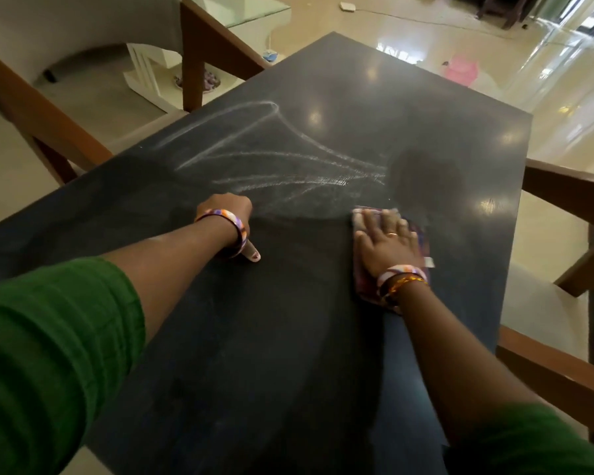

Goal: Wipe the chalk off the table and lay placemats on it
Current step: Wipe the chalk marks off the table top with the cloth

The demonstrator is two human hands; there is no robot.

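Note:
White chalk lines [271, 162] sweep across the middle of the dark table [247, 354]. My right hand [384, 240] lies flat with spread fingers on a folded patterned cloth [422, 234], pressing it onto the table just below the right end of the chalk. My left hand [228, 214] leans on the table at the near edge of the chalk, its fingers bent under and hidden behind the wrist, thumb pointing back toward me. I see nothing held in it. No placemats are in view.
Wooden-framed chairs stand at the table's left [31, 108], far left [213, 53] and right [570, 186]. A white glass-topped side table [247, 15] sits on the shiny floor beyond. A pink object [460, 70] lies on the floor past the far corner.

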